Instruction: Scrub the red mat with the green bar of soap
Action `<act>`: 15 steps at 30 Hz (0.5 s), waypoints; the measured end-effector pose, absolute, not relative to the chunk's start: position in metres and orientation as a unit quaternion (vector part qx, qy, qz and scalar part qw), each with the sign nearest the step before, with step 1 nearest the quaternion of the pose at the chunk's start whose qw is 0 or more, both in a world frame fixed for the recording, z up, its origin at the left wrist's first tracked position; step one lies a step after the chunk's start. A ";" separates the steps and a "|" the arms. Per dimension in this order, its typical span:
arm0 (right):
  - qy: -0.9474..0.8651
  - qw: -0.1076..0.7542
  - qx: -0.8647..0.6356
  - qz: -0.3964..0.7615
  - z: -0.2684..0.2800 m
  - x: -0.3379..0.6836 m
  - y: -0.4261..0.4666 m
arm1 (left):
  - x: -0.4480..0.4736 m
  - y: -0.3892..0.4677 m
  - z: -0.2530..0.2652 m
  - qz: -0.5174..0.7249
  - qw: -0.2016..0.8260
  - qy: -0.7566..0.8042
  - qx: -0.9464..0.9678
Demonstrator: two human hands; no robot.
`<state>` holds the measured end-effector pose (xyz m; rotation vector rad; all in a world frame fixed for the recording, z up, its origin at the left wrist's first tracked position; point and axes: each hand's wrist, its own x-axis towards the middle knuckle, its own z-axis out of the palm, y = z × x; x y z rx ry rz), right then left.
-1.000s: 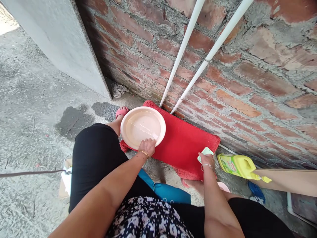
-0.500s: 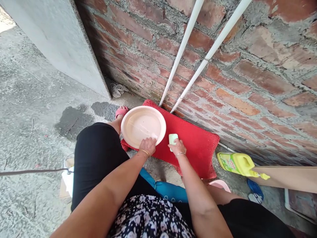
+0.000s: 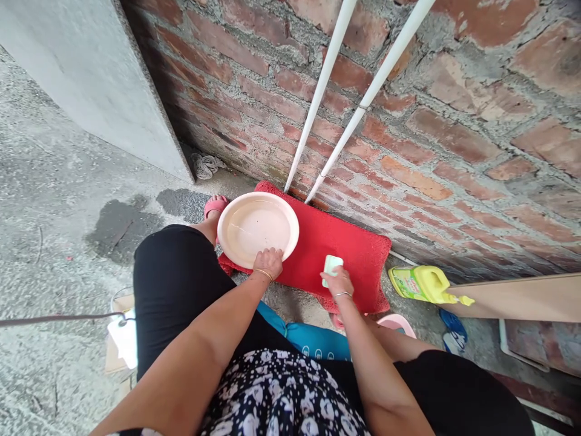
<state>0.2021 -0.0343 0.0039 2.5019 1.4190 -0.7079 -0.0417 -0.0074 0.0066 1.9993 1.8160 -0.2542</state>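
A red mat with shaggy edges lies at a slant in front of me, over something low. On its left end stands a pale pink basin with water in it. My left hand is closed over the basin's near rim, fingers curled to the inside. My right hand grips a pale green scrub brush, a rounded rectangular block held against the middle of the mat. The brush's underside is hidden.
A yellow detergent bottle lies right of the mat by a cardboard strip. Behind rise a brick wall and two white pipes. A pink basin is near my right leg; blue slippers lie farther right.
My right hand has moved the brush rightward along the mat. My left hand stays at the basin rim; a small pale thing by its fingers no longer shows. The view has shifted slightly.
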 end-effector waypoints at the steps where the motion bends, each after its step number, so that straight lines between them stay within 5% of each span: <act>1: 0.510 0.094 0.819 -0.245 0.001 0.179 -0.034 | -0.042 -0.007 0.006 -0.090 0.211 0.654 0.721; 7: 0.654 0.119 0.698 -0.264 -0.011 0.097 -0.036 | -0.042 -0.007 0.005 -0.088 0.204 0.651 0.726; 15: 0.473 0.147 0.833 -0.245 -0.004 0.232 -0.063 | -0.041 -0.007 0.004 -0.089 0.218 0.658 0.715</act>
